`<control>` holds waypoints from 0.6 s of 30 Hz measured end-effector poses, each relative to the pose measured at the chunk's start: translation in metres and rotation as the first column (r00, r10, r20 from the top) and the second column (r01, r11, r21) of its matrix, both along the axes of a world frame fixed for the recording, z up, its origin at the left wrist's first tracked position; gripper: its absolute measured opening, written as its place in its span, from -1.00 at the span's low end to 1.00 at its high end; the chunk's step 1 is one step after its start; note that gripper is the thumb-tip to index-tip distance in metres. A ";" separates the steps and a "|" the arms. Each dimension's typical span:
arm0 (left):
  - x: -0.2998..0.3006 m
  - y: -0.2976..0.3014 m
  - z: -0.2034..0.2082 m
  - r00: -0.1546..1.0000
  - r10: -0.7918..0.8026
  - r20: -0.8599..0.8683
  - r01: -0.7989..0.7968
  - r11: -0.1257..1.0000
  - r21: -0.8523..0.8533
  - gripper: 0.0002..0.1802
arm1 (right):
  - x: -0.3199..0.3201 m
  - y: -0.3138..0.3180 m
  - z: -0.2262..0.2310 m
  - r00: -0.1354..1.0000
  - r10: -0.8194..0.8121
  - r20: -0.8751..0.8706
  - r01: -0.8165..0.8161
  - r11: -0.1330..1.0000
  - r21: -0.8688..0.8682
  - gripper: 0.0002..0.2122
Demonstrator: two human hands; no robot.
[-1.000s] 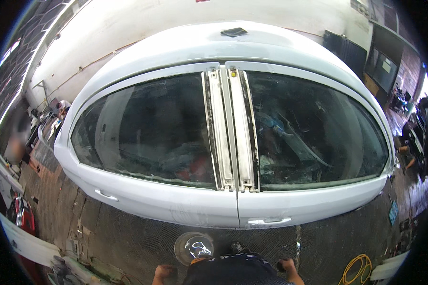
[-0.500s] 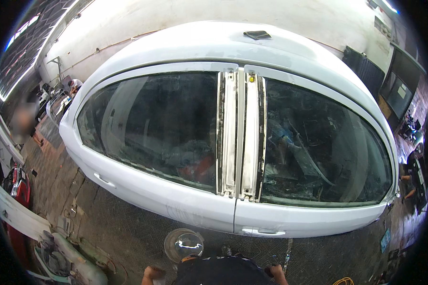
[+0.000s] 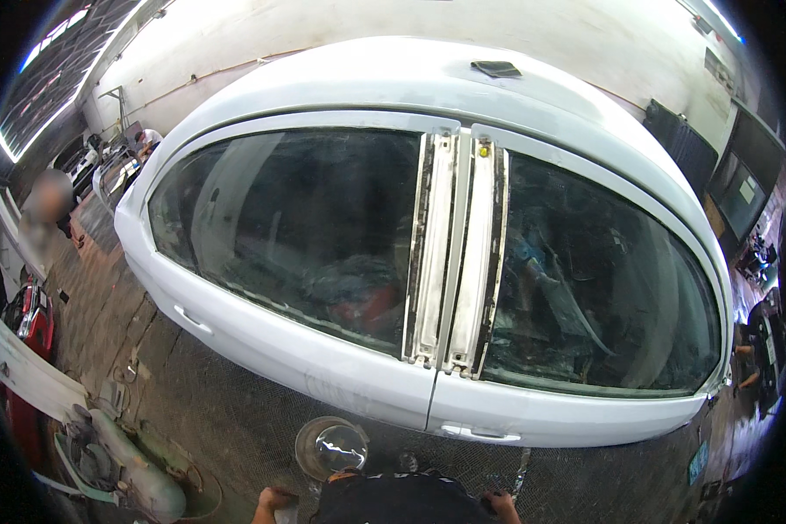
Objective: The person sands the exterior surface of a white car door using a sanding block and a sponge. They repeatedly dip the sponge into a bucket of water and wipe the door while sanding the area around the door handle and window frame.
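A white car fills the middle of the view, its side towards me. Bare metal pillars stand between its two dark side windows. At the lower edge my left hand is closed, with a small pale patch beside the fingers that I cannot make out. My right hand is likewise curled at my other side, something small and dark at its fingertips. Neither hand touches the car. A round tub of shiny liquid stands on the floor just beyond my left hand.
A dark folded pad lies on the car roof. At left are a grey-green cylinder tank, a white panel and a red car part. Other people are at far left; another person's arms show at right.
My view has turned slightly, so the car's pillars and the roof pad sit further right in it. Both hands stay low at my sides, hardly moved.
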State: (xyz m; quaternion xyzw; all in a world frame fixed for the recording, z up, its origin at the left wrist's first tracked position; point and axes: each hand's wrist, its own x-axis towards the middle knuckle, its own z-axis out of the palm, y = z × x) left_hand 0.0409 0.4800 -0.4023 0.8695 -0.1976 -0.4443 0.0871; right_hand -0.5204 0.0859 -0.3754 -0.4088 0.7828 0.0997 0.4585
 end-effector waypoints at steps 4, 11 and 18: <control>0.017 0.015 -0.002 0.988 0.078 -0.136 -0.072 0.996 0.052 -0.47 | -0.024 0.006 -0.048 0.967 0.237 -0.092 -0.233 0.971 0.057 -0.30; -0.001 0.050 0.015 0.967 0.256 -0.003 -0.255 0.965 0.053 -0.47 | 0.013 0.003 -0.024 0.880 0.175 0.442 -0.057 0.962 -0.268 -0.41; 0.003 0.099 0.033 0.959 0.278 0.048 -0.277 0.960 -0.041 -0.64 | 0.054 0.000 -0.023 0.970 0.104 0.218 -0.064 0.981 -0.185 -0.48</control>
